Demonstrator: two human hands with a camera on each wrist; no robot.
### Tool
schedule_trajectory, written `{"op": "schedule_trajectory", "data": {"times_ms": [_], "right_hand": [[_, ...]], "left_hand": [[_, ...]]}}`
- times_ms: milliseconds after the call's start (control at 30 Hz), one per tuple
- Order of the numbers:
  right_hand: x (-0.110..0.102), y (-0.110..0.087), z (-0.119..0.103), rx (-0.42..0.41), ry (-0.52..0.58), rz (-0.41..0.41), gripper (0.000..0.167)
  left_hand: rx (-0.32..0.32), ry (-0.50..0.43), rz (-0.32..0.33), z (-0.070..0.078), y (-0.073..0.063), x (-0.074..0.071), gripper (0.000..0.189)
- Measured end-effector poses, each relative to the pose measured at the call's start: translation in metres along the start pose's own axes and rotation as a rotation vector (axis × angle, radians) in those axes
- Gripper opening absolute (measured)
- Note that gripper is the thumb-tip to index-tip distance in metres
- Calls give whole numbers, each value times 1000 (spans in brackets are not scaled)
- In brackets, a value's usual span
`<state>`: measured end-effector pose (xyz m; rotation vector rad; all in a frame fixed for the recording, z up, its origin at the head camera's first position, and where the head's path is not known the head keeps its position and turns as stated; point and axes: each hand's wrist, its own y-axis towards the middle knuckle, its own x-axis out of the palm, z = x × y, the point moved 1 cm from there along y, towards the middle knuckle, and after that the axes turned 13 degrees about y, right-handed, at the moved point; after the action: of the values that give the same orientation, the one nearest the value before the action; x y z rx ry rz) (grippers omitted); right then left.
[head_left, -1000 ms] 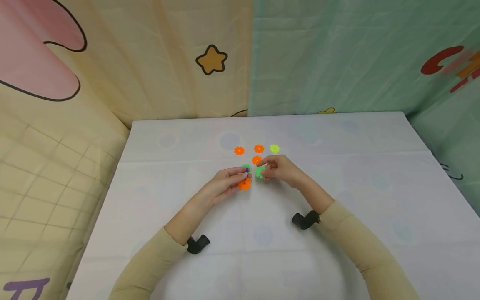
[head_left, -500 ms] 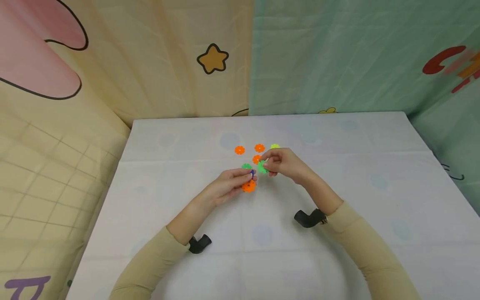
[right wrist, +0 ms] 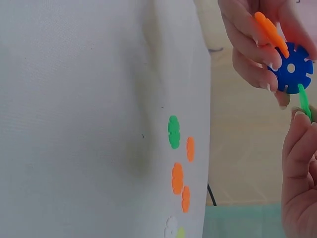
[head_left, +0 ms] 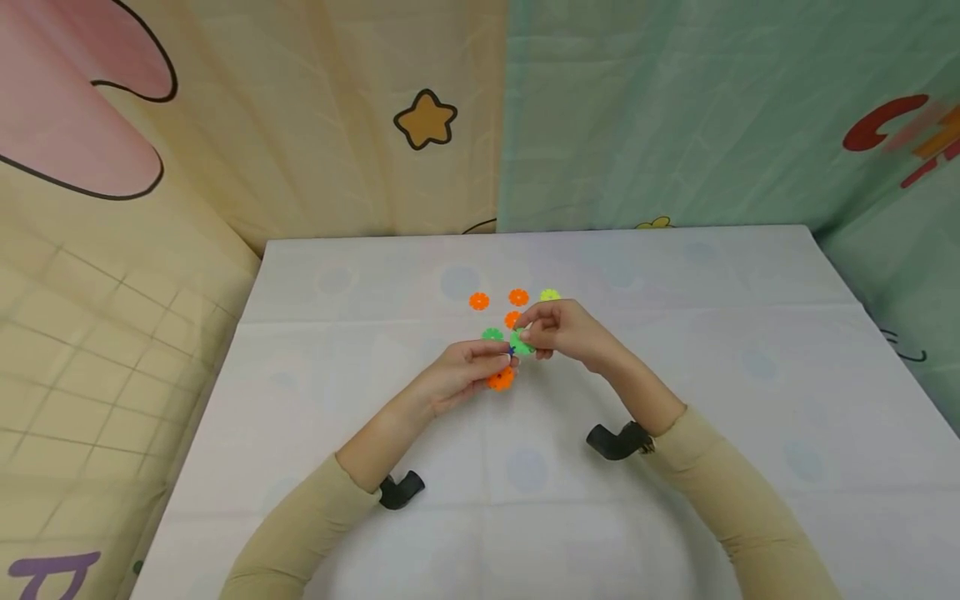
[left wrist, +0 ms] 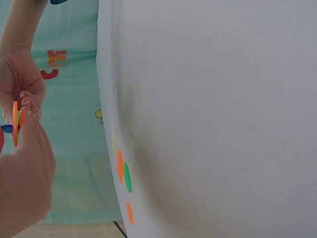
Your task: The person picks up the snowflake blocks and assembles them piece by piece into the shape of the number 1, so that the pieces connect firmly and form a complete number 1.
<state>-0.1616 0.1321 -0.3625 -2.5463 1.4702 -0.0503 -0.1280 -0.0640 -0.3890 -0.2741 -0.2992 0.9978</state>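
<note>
My left hand (head_left: 459,375) holds a blue notched disc (right wrist: 296,82) between thumb and fingers, above the table. An orange notched disc (right wrist: 271,33) is slotted into the blue one's rim and stands across it; in the head view this orange disc (head_left: 501,379) shows below the left fingertips. With thumb and forefinger my right hand (head_left: 564,332) pinches a green notched disc (right wrist: 303,101) nearly edge-on. The green disc's edge meets the blue disc's notched rim, on the side away from the orange disc. In the head view the blue disc is mostly hidden by fingers.
On the white-covered table (head_left: 525,533) beyond the hands lie several loose discs: orange ones (head_left: 479,301), a green one (head_left: 492,334) and a yellow-green one (head_left: 550,294), partly behind the right hand. A whitish disc (right wrist: 171,227) shows in the right wrist view. Curtains hang behind.
My left hand has moved slightly right with the blue and orange discs. My right hand raised the green disc a little, then brought it down and left against the blue disc's rim.
</note>
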Motion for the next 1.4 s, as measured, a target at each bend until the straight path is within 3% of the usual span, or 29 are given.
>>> {"op": "schedule_trajectory", "data": {"times_ms": [167, 500, 967, 1200, 1400], "right_hand": [[-3, -2, 0, -28, -29, -35, 21], [-4, -3, 1, -66, 20, -41, 18], [-3, -8, 4, -91, 121, -42, 23], [-4, -8, 0, -87, 21, -110, 16], [-5, -8, -2, -72, 10, -132, 16]], "left_hand": [[4, 0, 7, 0, 0, 2, 37], [35, 17, -5, -1, 0, 5, 36], [75, 122, 112, -3, 1, 10, 32], [86, 201, 131, -5, -3, 15, 30], [116, 225, 154, -6, -4, 20, 30]]}}
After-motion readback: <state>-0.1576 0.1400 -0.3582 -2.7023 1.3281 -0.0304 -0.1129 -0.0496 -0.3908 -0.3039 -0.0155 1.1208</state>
